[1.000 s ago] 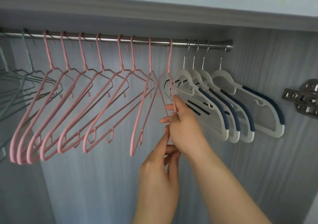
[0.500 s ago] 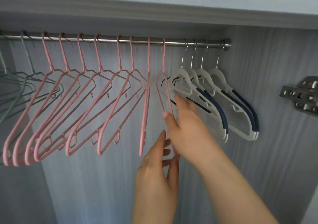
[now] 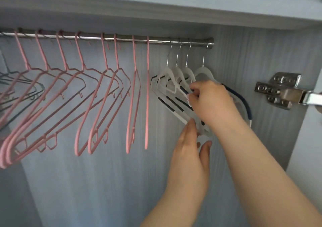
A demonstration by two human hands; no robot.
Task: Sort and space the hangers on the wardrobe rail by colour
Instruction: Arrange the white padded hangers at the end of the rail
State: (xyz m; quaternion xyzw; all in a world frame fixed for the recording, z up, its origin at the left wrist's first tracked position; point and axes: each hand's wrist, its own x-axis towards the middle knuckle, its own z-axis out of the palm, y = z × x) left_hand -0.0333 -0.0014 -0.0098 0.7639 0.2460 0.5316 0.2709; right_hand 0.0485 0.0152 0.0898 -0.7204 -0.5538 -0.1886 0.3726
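Observation:
A metal wardrobe rail (image 3: 156,40) runs across the top. Several pink hangers (image 3: 104,94) hang along its left and middle, the rightmost pink hanger (image 3: 147,94) edge-on. Several white hangers with navy grips (image 3: 169,80) bunch at the rail's right end. My right hand (image 3: 210,103) pinches the shoulder of one white hanger, fingers curled round it. My left hand (image 3: 189,150) is just below, fingers straight, fingertips touching the lower edge of the white hangers. Grey hangers (image 3: 20,89) show at the far left, partly behind the pink ones.
The wardrobe's grey back panel (image 3: 113,183) lies behind everything. A metal door hinge (image 3: 278,91) is fixed to the right side wall, close to the white hangers. A shelf board (image 3: 156,5) sits just above the rail.
Both hands left the rightmost pink hanger and moved right to the white hangers. My right hand now grips one white hanger. The pink hangers swing and the view has shifted right.

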